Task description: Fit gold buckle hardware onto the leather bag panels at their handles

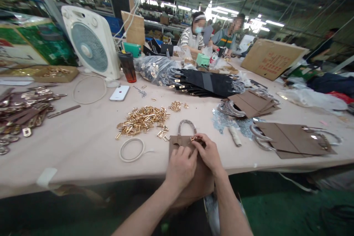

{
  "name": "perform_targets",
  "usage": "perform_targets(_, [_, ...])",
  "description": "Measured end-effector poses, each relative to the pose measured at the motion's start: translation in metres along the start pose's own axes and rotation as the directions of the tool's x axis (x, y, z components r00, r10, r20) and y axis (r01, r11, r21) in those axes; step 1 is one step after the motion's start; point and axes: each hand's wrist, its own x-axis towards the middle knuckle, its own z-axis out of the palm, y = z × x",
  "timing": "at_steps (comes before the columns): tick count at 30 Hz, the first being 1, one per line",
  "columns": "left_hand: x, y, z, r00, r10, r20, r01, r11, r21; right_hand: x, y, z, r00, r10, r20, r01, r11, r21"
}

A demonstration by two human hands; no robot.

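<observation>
A brown bag panel [190, 188] with a wrapped loop handle [187, 122] lies over the table's front edge and hangs down toward me. My right hand [208, 151] pinches a small gold metal fitting [194, 138] at the panel's upper right, near the foot of the handle. Beside it, my left hand [181, 166] grips the panel with curled fingers, its fingertips close to the right hand's. The left fingers partly cover the panel's upper part. Left of the panel lies a heap of gold metal fittings [143, 120], with a smaller pile [176, 106] behind.
A tape roll [132, 150] sits at left, near a phone [120, 93], a tumbler [128, 67] and a fan [90, 42]. More brown panels [295, 138] lie at right, black panels [204, 81] behind. Brown straps [27, 112] pile far left. Two people [193, 38] sit opposite.
</observation>
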Motion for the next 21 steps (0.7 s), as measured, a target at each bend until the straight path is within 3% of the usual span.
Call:
perform_targets(9, [-0.006, -0.003, 0.005, 1.0, 0.007, -0.012, -0.008, 0.997, -0.075, 0.0, 0.016, 0.001, 0.998, 0.047, 0.045, -0.049, 0.998, 0.046])
perform_targets(15, [-0.006, -0.003, 0.003, 1.0, -0.013, -0.01, 0.012, 0.994, -0.106, 0.002, 0.015, 0.003, 1.0, -0.013, 0.028, 0.015, 0.998, -0.067])
perform_targets(21, [0.002, -0.018, 0.0, 0.975, -0.222, -0.021, 0.214, 0.959, -0.187, 0.002, 0.016, 0.002, 0.993, -0.105, 0.059, 0.113, 0.981, -0.157])
